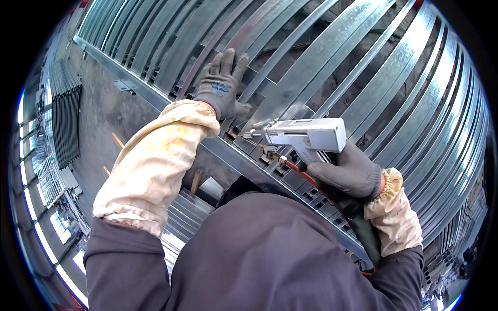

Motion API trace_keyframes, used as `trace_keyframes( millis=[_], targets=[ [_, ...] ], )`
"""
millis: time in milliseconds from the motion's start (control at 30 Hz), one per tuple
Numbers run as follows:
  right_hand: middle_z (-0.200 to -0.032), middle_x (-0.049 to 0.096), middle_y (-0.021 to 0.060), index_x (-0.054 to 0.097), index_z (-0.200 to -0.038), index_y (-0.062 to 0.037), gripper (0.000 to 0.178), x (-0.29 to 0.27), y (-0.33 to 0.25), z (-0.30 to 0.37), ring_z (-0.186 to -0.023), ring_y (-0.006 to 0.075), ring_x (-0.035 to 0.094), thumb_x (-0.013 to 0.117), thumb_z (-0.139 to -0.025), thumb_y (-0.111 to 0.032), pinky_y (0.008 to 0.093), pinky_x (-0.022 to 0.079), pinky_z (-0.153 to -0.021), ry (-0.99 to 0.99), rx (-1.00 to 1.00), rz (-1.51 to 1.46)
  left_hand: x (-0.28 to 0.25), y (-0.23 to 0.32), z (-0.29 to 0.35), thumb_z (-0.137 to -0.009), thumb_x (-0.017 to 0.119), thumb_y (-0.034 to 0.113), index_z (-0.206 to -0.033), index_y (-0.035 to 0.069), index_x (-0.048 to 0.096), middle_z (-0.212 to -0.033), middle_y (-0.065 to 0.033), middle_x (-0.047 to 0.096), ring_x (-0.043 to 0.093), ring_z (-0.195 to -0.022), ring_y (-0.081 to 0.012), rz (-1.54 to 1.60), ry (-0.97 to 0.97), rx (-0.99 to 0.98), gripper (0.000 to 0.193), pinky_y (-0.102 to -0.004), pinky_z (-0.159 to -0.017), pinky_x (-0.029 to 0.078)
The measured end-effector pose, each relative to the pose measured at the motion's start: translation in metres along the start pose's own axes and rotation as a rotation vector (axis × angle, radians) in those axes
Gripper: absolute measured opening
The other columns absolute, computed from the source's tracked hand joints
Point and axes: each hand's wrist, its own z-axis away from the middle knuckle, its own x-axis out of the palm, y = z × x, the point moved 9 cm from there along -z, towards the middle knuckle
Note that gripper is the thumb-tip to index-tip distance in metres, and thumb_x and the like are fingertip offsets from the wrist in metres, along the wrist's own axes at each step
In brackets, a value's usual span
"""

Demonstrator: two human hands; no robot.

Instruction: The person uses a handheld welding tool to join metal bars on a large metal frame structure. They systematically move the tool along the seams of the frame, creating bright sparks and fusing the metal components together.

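Observation:
My right hand (348, 171), in a grey work glove, is wrapped around the grip of a silver-white welding gun (311, 133). The gun's narrow nozzle points left, close to the joint between a flat galvanized bar and the long metal rail (228, 155) in front of me. Brass fittings and a red hose (303, 173) hang under it, and a thick dark cable runs back along my right forearm. Flat on the steel bars (254, 39), left of the nozzle, lies my gloved left hand (220, 88) with its fingers stretched out. The exact nozzle contact is too small to tell.
Many parallel galvanized bars and tubes spread across the far side and right, with gaps between them. A stack of dark tubes (66, 122) lies on the floor at left. More metal profiles (189, 220) lie beside my body, near a wooden stick (196, 181).

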Motion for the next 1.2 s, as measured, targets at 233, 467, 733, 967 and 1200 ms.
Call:
trace_keyframes(
  millis=[233, 467, 733, 967, 1200],
  targets=[
    [-0.107, 0.067, 0.0066, 0.055, -0.139, 0.0044, 0.058, 0.011, -0.001, -0.022, -0.080, 0.0096, 0.064, 0.077, -0.093, -0.024, 0.0272, 0.053, -0.069, -0.022, -0.091, -0.009, -0.039, -0.042, 0.019, -0.080, 0.086, 0.044, -0.154, 0.012, 0.047, -0.157, -0.0166, 0.045, 0.043, -0.145, -0.0369, 0.301, 0.269, 0.083, 0.090, -0.0469, -0.120, 0.037],
    [-0.130, 0.064, 0.0112, 0.053, -0.144, 0.0041, 0.063, 0.018, -0.011, -0.051, -0.112, 0.0147, 0.062, 0.077, -0.093, -0.023, 0.0316, 0.052, -0.096, -0.055, -0.170, 0.020, 0.105, -0.131, 0.201, -0.101, 0.067, 0.030, -0.139, 0.001, 0.056, -0.131, -0.0114, 0.063, 0.061, -0.120, -0.0260, 1.030, 0.900, -0.982, 0.049, -0.0394, -0.104, 0.050],
    [-0.112, 0.069, 0.0083, 0.055, -0.139, 0.0026, 0.059, 0.019, -0.006, -0.071, -0.098, 0.0129, 0.065, 0.076, -0.095, -0.031, 0.0295, 0.053, -0.085, -0.087, -0.065, 0.112, 0.204, -0.053, 0.176, -0.110, 0.044, 0.048, -0.138, 0.000, 0.058, -0.122, -0.0181, 0.069, 0.066, -0.104, -0.0308, 1.714, 0.760, -1.395, 0.057, -0.0375, -0.094, 0.052],
    [-0.112, 0.070, 0.0091, 0.054, -0.140, 0.0025, 0.056, 0.014, 0.002, -0.079, -0.098, 0.0134, 0.066, 0.073, -0.098, -0.030, 0.0289, 0.053, -0.085, -0.110, -0.098, 0.030, 0.161, -0.054, 0.177, -0.110, 0.036, 0.051, -0.138, -0.005, 0.056, -0.132, -0.0306, 0.065, 0.061, -0.123, -0.0476, 1.349, 0.682, -1.474, 0.065, -0.0480, -0.104, 0.048],
    [-0.108, 0.070, 0.0083, 0.055, -0.139, 0.0025, 0.056, 0.013, 0.002, -0.081, -0.098, 0.0139, 0.066, 0.073, -0.098, -0.031, 0.0294, 0.052, -0.087, -0.133, -0.152, 0.062, 0.162, -0.058, 0.182, -0.110, 0.040, 0.051, -0.133, -0.002, 0.062, -0.118, -0.0191, 0.072, 0.069, -0.105, -0.0356, 1.224, 0.692, -1.559, 0.062, -0.0392, -0.091, 0.053]
  ],
)
